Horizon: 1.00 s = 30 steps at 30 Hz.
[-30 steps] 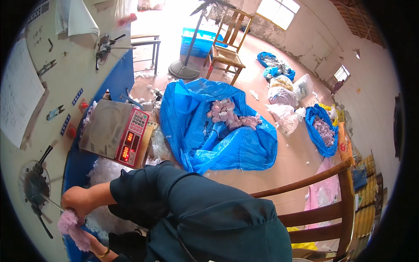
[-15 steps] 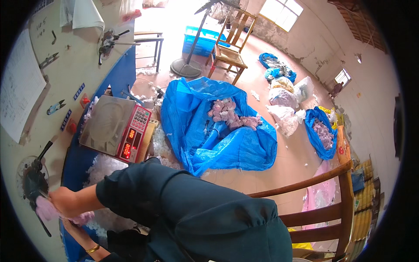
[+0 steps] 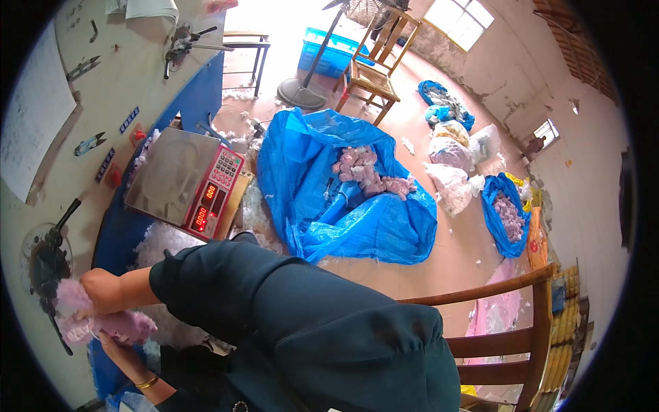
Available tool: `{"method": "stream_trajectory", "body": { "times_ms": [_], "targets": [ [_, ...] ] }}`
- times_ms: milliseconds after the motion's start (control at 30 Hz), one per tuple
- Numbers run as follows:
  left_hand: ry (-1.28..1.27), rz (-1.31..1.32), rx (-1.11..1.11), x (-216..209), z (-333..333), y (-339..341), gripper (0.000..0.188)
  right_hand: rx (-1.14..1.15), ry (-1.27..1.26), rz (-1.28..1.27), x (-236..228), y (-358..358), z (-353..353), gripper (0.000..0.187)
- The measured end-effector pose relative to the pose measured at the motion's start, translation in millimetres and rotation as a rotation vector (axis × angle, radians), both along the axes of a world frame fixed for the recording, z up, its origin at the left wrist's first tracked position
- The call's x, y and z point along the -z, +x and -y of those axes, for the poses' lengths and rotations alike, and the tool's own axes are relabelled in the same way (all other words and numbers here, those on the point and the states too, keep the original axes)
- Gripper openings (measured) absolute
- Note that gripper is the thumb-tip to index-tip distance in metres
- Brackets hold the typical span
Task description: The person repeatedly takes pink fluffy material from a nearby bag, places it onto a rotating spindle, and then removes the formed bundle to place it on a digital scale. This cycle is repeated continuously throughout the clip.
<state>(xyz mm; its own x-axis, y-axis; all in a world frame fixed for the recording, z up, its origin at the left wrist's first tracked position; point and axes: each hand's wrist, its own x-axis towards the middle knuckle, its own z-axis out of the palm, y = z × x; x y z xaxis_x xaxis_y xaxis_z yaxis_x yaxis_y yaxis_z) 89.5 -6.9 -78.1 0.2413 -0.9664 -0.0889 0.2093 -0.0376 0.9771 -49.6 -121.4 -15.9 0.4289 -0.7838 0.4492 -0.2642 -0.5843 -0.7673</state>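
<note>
My right hand (image 3: 103,291), its sleeve dark, curls round the top of a pink fluffy plush piece (image 3: 117,327) at the lower left. Under it, my left hand (image 3: 113,347) wears a gold bracelet on the wrist and grips the plush from below with the thumb showing. The plush lies against a dark metal fixture (image 3: 49,268) with black handles on the pale machine panel. Whether the fixture's nozzle is inside the plush is hidden by my right hand and the plush.
A digital scale (image 3: 180,180) with a red front stands beyond my arms, among white stuffing (image 3: 165,247). Past it, a blue plastic sack (image 3: 343,226) holds several pink plush pieces. A wooden chair back (image 3: 494,347) rises at the right. A second fixture (image 3: 180,48) sits farther up the panel.
Both hands have shifted slightly, and more of the plush now shows between them. The rod seen by my right hand earlier is now covered. The whole view has moved a little.
</note>
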Motion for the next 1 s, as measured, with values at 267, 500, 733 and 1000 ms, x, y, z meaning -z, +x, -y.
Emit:
{"method": "stream_trajectory", "body": {
  "times_ms": [267,500,733,1000],
  "targets": [
    [-0.311,1.382,-0.188,9.0,10.3,-18.7,0.030,-0.238,-0.335,0.040,7.1,-42.6,-9.1,0.041],
    [0.027,1.307,-0.356,-66.7,-2.1,-90.0,0.043,0.236,0.328,-0.015,-3.7,44.2,17.8,0.023],
    [-0.057,0.956,-0.468,-68.7,7.0,-85.7,0.059,0.321,0.354,-0.068,-19.3,63.9,55.0,0.020],
    [-0.124,1.085,-0.543,-24.3,-22.9,-64.3,0.042,0.141,0.214,-0.154,-40.9,-0.8,-25.4,0.030]
  ]
}}
